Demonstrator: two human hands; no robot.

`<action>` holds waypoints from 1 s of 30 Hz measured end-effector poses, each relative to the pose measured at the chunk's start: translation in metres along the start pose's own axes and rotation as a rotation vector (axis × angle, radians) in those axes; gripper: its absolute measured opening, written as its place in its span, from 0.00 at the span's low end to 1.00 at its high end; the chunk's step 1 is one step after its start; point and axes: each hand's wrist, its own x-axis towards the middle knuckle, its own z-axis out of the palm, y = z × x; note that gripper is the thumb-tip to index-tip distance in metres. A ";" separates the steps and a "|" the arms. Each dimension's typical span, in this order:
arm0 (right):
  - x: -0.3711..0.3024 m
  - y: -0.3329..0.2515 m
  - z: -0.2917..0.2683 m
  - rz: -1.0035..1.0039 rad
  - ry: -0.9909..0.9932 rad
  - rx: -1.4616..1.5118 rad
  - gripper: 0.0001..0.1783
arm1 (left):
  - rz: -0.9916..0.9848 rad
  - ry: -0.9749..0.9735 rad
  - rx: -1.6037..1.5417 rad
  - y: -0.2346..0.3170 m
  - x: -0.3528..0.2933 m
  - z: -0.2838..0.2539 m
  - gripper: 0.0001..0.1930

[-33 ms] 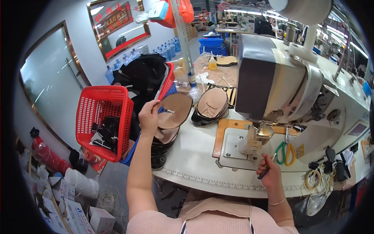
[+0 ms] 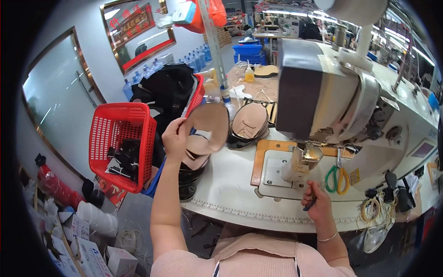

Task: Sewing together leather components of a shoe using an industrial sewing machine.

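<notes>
My left hand (image 2: 175, 139) pinches the edge of a tan, rounded shoe piece (image 2: 213, 123), which is smeared by motion. It hangs over a stack of dark shoe pieces with tan linings (image 2: 188, 183) at the table's left edge. Another stack of tan-lined shoe pieces (image 2: 249, 121) lies farther back, left of the sewing machine (image 2: 318, 87). My right hand (image 2: 318, 203) is closed round a small tool with a dark blue handle (image 2: 309, 204), in front of the machine's needle area. Its tip is hidden by my fingers. Scissors with green and yellow handles (image 2: 338, 177) lie just beyond that hand.
A red basket (image 2: 152, 138) holding black pieces stands left of the table, with a second red basket (image 2: 199, 92) of black material behind it. A metal post (image 2: 215, 46) rises at the back. Cord coils (image 2: 370, 211) hang at the right edge; boxes (image 2: 121, 261) crowd the lower left.
The tan shoe piece has turned and lifted slightly in my left hand. My right fingers have shifted on the tool, covering its tip. The whole view has moved a little.
</notes>
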 end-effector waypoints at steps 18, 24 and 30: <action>-0.031 0.015 -0.018 0.153 -0.252 -0.543 0.15 | -0.246 -0.803 -1.532 0.138 -0.168 0.125 0.07; -0.019 -0.035 -0.001 -0.910 0.160 -0.757 0.15 | -0.818 -0.853 -1.519 0.170 -0.148 0.123 0.09; 0.004 -0.086 0.033 -1.540 0.151 -1.349 0.19 | -0.748 -1.150 -1.050 0.159 -0.132 0.137 0.07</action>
